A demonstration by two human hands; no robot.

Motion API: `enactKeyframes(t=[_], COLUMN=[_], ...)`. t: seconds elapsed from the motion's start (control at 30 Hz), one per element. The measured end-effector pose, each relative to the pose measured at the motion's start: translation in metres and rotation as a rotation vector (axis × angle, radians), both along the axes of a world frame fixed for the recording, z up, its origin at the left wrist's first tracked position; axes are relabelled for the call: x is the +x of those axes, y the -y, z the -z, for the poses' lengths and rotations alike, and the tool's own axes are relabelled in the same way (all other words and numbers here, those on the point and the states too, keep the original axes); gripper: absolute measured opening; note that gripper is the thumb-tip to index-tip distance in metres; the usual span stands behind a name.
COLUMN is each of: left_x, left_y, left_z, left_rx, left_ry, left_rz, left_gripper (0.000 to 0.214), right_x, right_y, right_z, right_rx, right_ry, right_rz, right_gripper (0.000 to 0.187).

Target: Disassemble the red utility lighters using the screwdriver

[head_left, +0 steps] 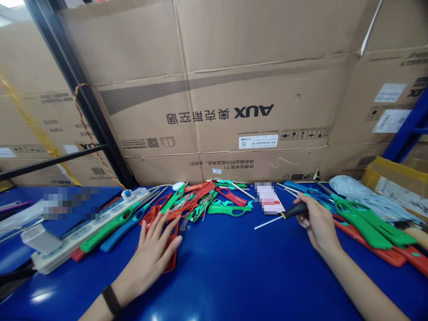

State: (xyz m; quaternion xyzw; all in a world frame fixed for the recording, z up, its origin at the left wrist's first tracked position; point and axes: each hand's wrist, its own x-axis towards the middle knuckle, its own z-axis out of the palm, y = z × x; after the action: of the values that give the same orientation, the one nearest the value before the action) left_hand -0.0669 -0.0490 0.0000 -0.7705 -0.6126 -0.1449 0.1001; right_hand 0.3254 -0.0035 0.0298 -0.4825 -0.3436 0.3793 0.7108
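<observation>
The screwdriver [294,210] is gripped by its black handle in the closed fingers of the right hand [319,227], and its shaft is pointed toward the open tabletop just in front and to the right of the heap of plastic parts [203,196]. The left hand [150,254] is held palm down with its fingers spread, over a red casing [172,258] at the heap's near left edge; whether the casing is touched or pressed cannot be told. A dark band [111,300] is worn on the left wrist. A green casing [230,209] is laid at the heap's right front. Just right of the heap, a phone [272,203] is seen, its screen partly blurred. Left of the heap, a green handle [107,229] and a blue handle [123,234] are set alongside a white power strip [75,234]. Well to the heap's right, green handles [364,218] are piled over red ones [371,245], with pale blue wrapping [354,191] placed beyond them. Behind the heap, a large cardboard box [214,89] is stood, its printing upside down.
</observation>
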Motion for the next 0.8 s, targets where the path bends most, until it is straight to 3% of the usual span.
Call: enactKeyframes(t=[0.1,0.2,0.33,0.47,0.67,0.8], left_x=[0.023,0.025,-0.003,-0.018,-0.01,-0.03], left_y=[0.012,0.001,-0.038,-0.061,-0.062,-0.05], left_z=[-0.003,-0.017,-0.042,-0.049,-0.044,-0.054], left_rx=[-0.062,-0.072,0.013,-0.128,-0.126,-0.145], left_ry=[-0.029,-0.064,-0.05,-0.051,-0.1,-0.143], left_rz=[0.119,0.185,0.04,0.027,0.028,-0.038], left_gripper=[0.047,0.044,0.035,0.049,0.046,0.042], right_x=[-0.001,0.002,0.005,0.003,-0.001,-0.001], right_y=[0.001,0.002,0.002,0.002,0.003,0.004], right_z=[-0.003,-0.008,-0.012,-0.01,-0.006,-0.006], right_rx=[-0.018,-0.001,0.061,0.056,0.028,0.017], right_ry=[-0.108,-0.217,-0.266,-0.25,-0.215,-0.201], right_rz=[-0.02,-0.174,-0.327,-0.384,-0.409,-0.418], right_gripper=[0.032,0.038,0.042,0.041,0.044,0.045])
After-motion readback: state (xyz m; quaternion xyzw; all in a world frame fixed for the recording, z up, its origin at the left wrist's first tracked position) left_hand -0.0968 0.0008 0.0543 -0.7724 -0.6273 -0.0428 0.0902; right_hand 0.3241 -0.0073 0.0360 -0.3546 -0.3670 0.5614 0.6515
